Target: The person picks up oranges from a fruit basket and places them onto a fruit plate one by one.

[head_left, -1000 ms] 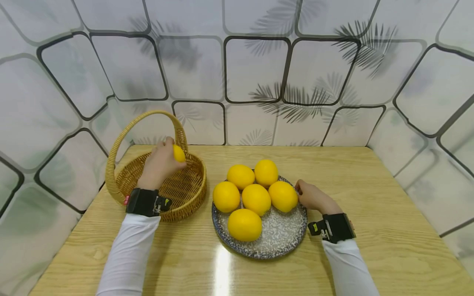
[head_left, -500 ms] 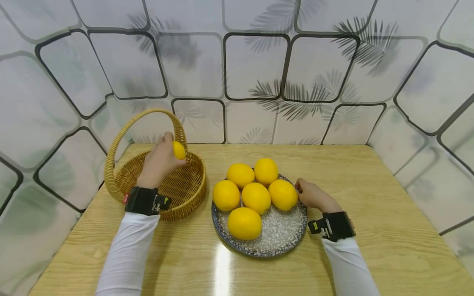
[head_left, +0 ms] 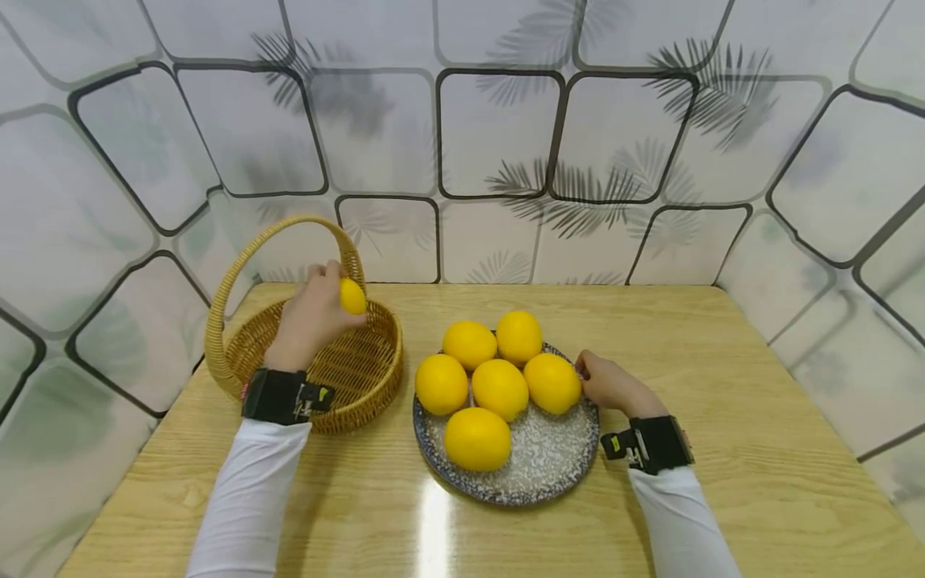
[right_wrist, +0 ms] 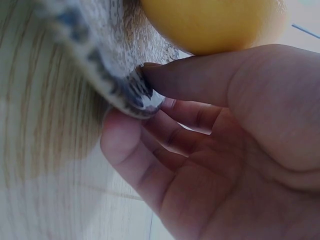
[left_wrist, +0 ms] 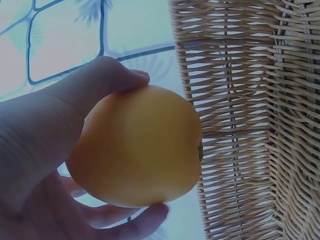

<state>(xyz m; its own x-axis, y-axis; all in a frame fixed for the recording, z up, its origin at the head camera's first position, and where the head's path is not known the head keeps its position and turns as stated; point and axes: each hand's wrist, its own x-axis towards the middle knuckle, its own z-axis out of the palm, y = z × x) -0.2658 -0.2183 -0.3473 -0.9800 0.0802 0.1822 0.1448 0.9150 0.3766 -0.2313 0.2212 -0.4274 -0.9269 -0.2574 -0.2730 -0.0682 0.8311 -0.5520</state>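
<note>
My left hand (head_left: 307, 317) holds a smooth, round yellow fruit (head_left: 352, 296) over the wicker basket (head_left: 386, 385). In the left wrist view, thumb and fingers curl round this fruit (left_wrist: 140, 147), and the basket wall (left_wrist: 230, 110) stands just beyond it. At the right rim of the speckled grey plate (head_left: 545, 453), my right hand (head_left: 610, 384) pinches the edge between thumb and fingers, as the right wrist view shows of the plate rim (right_wrist: 132, 97). Several more yellow fruits (head_left: 500, 389) sit on the plate, mostly toward its back and left.
The basket's tall handle (head_left: 270, 233) arches up around my left hand. Both stand on a wooden table (head_left: 650, 321), with a patterned wall covering (head_left: 499, 136) behind and at the sides. The plate's front right part is bare.
My left hand, with the yellow fruit in it, has shifted very slightly to the right over the basket. The right hand and the plate stay where they were.
</note>
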